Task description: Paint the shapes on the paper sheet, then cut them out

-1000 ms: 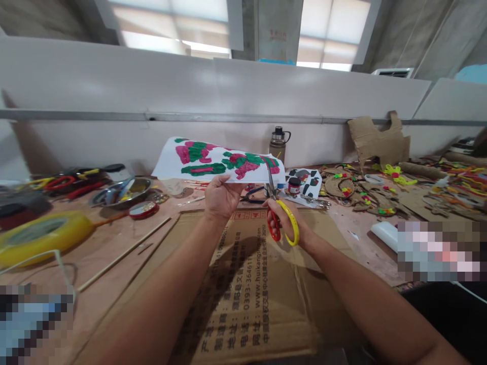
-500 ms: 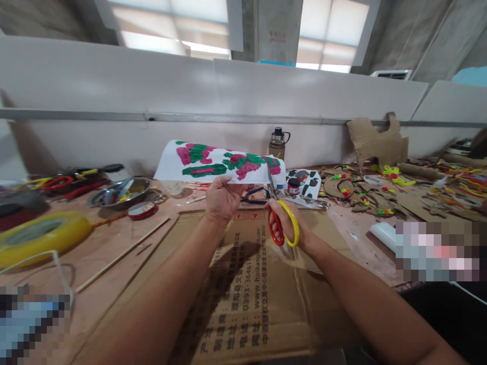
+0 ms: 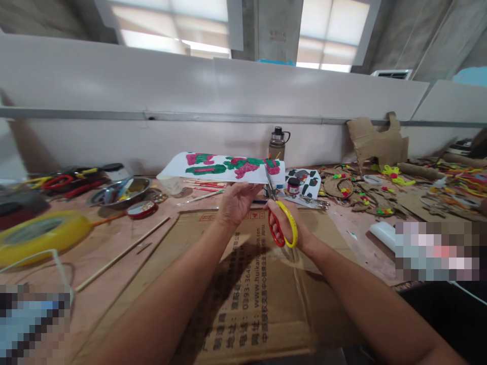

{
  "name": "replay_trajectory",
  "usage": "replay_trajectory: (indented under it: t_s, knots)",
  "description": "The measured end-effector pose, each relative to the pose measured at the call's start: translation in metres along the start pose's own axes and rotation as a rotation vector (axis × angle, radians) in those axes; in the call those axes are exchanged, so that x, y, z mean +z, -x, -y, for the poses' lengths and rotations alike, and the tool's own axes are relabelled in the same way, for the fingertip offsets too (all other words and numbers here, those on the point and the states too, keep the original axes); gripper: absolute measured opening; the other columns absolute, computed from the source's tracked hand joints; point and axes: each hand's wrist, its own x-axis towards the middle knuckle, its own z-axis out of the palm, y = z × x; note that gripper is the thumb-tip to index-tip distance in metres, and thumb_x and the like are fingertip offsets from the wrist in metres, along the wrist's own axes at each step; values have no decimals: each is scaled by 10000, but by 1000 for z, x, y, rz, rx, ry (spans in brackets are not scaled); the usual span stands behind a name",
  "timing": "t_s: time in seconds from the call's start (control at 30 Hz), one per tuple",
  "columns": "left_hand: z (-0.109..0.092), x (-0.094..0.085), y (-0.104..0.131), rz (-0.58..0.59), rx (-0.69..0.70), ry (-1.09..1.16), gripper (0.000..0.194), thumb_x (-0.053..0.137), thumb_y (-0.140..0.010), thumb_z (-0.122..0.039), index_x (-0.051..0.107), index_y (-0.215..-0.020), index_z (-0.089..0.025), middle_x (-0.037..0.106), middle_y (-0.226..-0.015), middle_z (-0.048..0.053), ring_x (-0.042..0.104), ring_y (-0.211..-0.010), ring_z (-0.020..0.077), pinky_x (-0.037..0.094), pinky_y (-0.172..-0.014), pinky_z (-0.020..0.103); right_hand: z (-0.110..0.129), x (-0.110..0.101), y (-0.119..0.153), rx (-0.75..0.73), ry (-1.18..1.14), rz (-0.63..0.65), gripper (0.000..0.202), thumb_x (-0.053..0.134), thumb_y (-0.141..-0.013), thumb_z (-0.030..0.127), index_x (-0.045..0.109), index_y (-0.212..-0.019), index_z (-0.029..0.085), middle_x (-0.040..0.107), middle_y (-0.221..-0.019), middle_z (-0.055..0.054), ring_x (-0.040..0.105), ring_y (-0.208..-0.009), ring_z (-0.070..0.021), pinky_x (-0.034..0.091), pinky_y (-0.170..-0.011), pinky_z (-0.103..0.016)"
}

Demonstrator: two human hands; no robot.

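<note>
My left hand point(image 3: 238, 204) grips the near edge of a white sheet of paper point(image 3: 177, 167) painted with green and pink patches, held up above the table. In my right hand point(image 3: 283, 223) is a pair of scissors point(image 3: 292, 228) with one red and one yellow handle loop; my fingers pass through the loops. The blades point up and away, at the right part of the sheet, close to a green and pink patch. Beneath both hands lies a flattened cardboard sheet point(image 3: 243, 284) with printed characters.
Left stand a metal bowl point(image 3: 122, 195) of small items, a yellow tape roll point(image 3: 41, 235) and a wooden stick point(image 3: 122, 254). Behind the paper are a bottle point(image 3: 277, 142) and a small paint jar point(image 3: 292, 186). Cardboard pieces with colourful bits point(image 3: 342, 187) cover the right side.
The painted sheet has tilted flatter, its far edge lower. My left hand has shifted slightly right and down along its near edge. The scissors have barely moved.
</note>
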Motion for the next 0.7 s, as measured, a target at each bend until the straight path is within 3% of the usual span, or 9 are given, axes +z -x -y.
replay_trajectory:
  t_s: [0.1, 0.3, 0.5, 0.6, 0.7]
  knots:
    - [6, 0, -1, -31, -17, -1, 211, 697, -762, -22, 637, -668, -200, 759, -689, 7, 754, -711, 177, 667, -968, 396, -5, 0, -1, 4, 17, -7, 594, 704, -863, 827, 566, -860, 249, 499, -534, 98, 437, -353, -91, 356, -321, -204]
    - [8, 0, -6, -185, -116, 96, 120, 706, -793, -85, 659, -789, -196, 788, -761, 28, 775, -723, 202, 679, -848, 370, -12, 1, -3, -29, 78, 20, 537, 701, -895, 763, 536, -828, 256, 496, -526, 99, 427, -337, -84, 344, -289, -199]
    - [3, -1, -4, -281, -307, 180, 124, 672, -813, -54, 635, -826, -172, 716, -666, 38, 677, -557, 149, 534, -533, 196, -11, 3, -4, 33, 120, 23, 421, 657, -972, 621, 507, -806, 265, 452, -468, 106, 402, -310, -88, 333, -286, -198]
    - [-1, 0, -1, -284, -357, 203, 147, 660, -791, -50, 614, -844, -179, 722, -693, 44, 682, -562, 162, 570, -555, 221, -12, 3, -5, 21, 124, 33, 433, 664, -955, 627, 503, -789, 262, 461, -474, 108, 403, -320, -82, 342, -287, -186]
    - [0, -2, 1, -297, -303, 177, 233, 684, -721, -15, 591, -840, -193, 704, -676, 11, 675, -549, 154, 596, -584, 231, -13, 2, -4, -19, 127, 62, 469, 682, -929, 663, 511, -773, 255, 486, -495, 104, 414, -336, -77, 356, -291, -180]
